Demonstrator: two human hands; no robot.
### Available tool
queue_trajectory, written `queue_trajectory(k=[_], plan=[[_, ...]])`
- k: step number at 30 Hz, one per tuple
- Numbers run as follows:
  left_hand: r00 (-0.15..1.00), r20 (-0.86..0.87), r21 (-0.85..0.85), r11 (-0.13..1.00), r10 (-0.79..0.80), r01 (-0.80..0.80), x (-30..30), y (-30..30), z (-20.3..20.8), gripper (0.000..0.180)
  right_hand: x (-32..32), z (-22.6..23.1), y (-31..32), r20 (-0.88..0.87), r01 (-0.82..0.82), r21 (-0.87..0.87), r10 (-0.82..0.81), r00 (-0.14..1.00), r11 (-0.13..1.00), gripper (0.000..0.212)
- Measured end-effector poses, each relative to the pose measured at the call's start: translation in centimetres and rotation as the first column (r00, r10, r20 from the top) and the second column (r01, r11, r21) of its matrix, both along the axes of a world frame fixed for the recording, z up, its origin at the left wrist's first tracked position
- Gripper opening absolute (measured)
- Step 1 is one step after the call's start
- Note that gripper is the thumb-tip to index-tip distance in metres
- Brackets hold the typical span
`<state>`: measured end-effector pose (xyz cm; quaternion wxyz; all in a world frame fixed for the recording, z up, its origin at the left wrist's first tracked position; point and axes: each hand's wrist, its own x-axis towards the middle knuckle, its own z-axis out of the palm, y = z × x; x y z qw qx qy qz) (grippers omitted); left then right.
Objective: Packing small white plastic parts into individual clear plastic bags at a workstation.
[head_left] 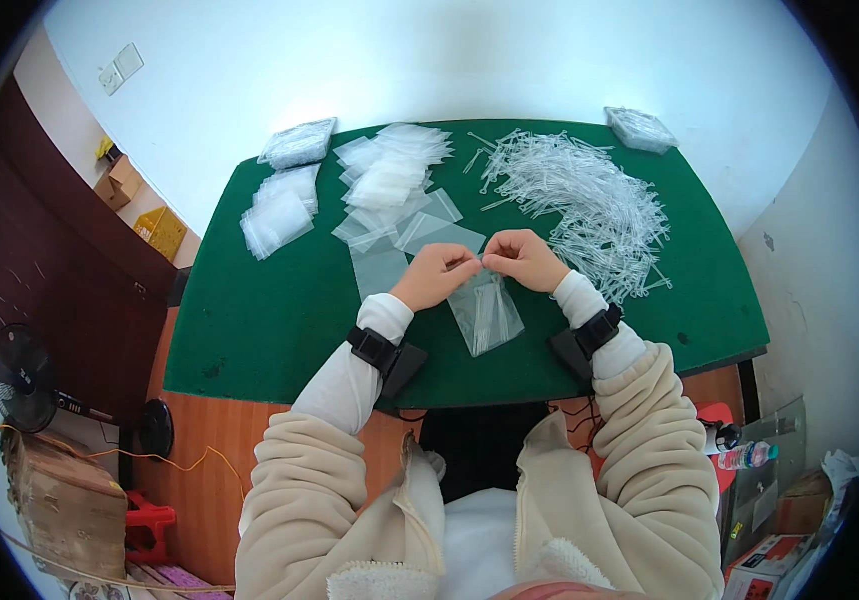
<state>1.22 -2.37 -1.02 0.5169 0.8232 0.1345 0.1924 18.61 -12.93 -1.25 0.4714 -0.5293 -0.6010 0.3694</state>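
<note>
A clear zip bag (486, 318) with several thin, clear plastic sticks inside hangs between my hands over the green table. My left hand (439, 273) pinches its top edge on the left. On the right of that edge, my right hand (526, 260) pinches too, fingertips close to the left ones. Beyond my left hand lie loose empty zip bags (389, 180), spread and overlapping. A large heap of clear plastic sticks with looped ends (579, 200) covers the table past my right hand.
Flat bags (279, 212) are stacked at the far left, beside a filled clear pack (298, 144). Another filled pack (641, 130) sits at the far right corner. A white wall (449, 60) stands behind the green table (249, 350). A black fan (24, 378) is at the left.
</note>
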Motion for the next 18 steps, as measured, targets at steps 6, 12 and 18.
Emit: queue_trajectory(k=[6, 12, 18], plan=[[1.000, -0.019, 0.190, 0.982, -0.004, 0.008, -0.1, 0.6, 0.2, 0.019, 0.5, 0.2, -0.1, 0.135, 0.054, 0.052, -0.060, 0.989, 0.997, 0.010], [0.997, -0.006, 0.203, 0.976, 0.075, -0.072, -0.6, 1.4, 0.5, 0.019, 0.9, 1.4, -0.5, 0.156, 0.199, 0.044, -0.203, 0.967, 0.979, 0.011], [0.996, 0.057, 0.393, 0.915, 0.073, -0.089, -0.2, 0.5, 0.2, 0.019, -0.1, 1.0, -0.5, 0.359, 0.099, 0.236, -0.182, 0.915, 0.967, 0.011]])
